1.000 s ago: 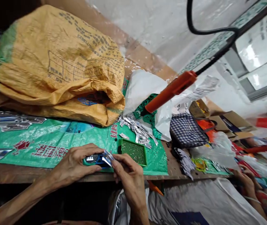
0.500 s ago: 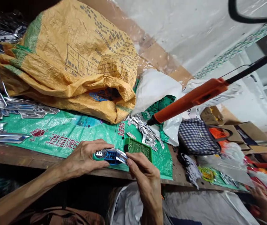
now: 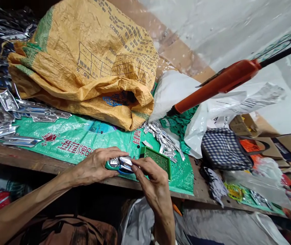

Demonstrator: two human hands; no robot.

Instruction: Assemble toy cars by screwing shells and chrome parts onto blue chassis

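My left hand (image 3: 98,165) grips a green and blue plastic tool body (image 3: 112,164), its thumb and fingers on opposite sides; a round dark label with white marks shows at the near end. My right hand (image 3: 152,177) pinches a small shiny metal piece (image 3: 126,163), laid over the blue part of the body. Just behind the right hand sits a green tray (image 3: 169,169) with many tiny metal bits in it. Past the tray lies a pile of small silvery metal strips (image 3: 162,137).
An orange power screwdriver (image 3: 219,83) hangs over the bench at the right. A big yellow woven sack (image 3: 89,68) lies at the back. Larger metal pieces (image 3: 23,139) are heaped at the left. A checked bag (image 3: 226,149) stands right of a white plastic bag (image 3: 174,88).
My right hand has moved left, bringing the metal piece from the end of the blue part to over it. The view has shifted slightly. The orange screwdriver appears a little higher relative to the strips.
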